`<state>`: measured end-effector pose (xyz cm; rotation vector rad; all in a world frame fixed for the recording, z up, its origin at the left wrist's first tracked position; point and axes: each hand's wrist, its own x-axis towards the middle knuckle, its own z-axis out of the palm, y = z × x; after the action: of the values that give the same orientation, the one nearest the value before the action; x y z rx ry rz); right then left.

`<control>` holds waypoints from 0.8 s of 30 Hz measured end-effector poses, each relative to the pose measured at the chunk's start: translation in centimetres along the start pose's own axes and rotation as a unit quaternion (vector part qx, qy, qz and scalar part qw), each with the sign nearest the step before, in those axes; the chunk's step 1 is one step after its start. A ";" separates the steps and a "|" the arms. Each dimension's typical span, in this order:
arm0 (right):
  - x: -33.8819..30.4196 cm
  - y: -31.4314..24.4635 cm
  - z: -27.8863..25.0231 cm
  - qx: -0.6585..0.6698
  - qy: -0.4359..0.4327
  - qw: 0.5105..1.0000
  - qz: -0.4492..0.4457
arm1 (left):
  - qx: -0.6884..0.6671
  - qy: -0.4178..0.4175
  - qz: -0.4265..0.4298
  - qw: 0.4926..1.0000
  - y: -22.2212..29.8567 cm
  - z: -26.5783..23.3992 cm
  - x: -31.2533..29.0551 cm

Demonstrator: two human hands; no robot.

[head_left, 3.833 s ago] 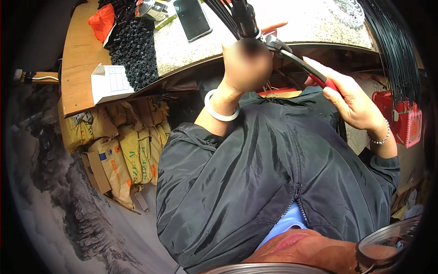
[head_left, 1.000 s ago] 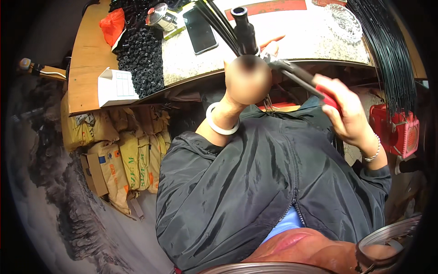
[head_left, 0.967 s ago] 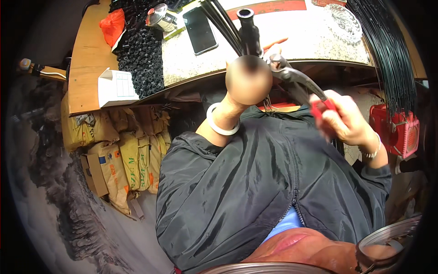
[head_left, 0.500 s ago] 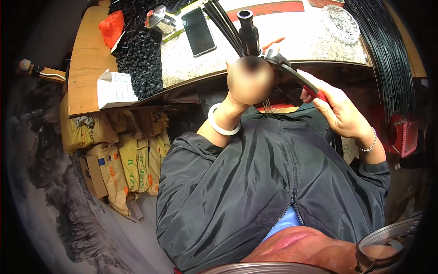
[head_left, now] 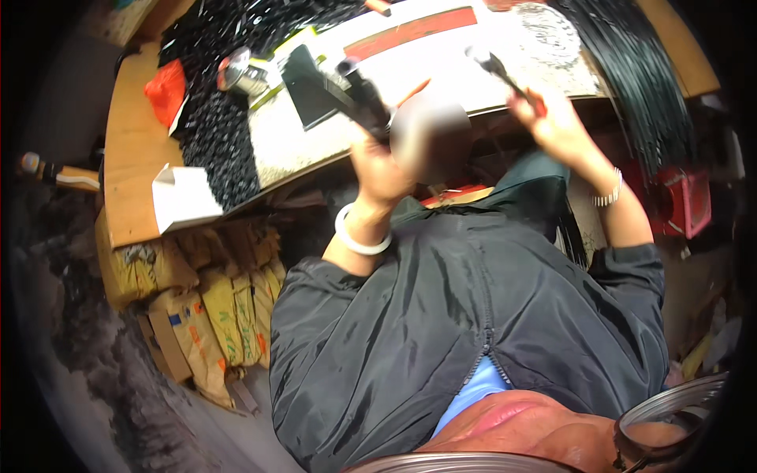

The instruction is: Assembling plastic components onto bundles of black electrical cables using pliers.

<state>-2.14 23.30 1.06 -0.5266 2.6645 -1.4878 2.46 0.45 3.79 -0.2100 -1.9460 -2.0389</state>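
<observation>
Gripping a black tube (head_left: 367, 96) at 12 o'clock, the left hand (head_left: 382, 172) angles it outward, presumably for working room, while the right hand (head_left: 558, 130), at 2 o'clock, grasps red-handled pliers (head_left: 500, 69), likely for leverage, their head apart from the tube.

Just right of the phone (head_left: 301, 87), the black tube (head_left: 365, 96) looks blurred. Lower right of the phone, the left hand (head_left: 382, 168) is partly blurred out. Farther right, the right hand (head_left: 561, 132) hides partly the pliers (head_left: 498, 69).
</observation>
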 end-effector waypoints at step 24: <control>9.5 5.7 -9.1 -0.437 0.052 0.890 0.117 | 0.006 -0.070 0.074 0.995 1.7 -0.2 -1.0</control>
<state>-14.42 30.50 2.34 -0.1137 3.2199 -0.1884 3.97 0.33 5.07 -0.4921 -1.9584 -1.9631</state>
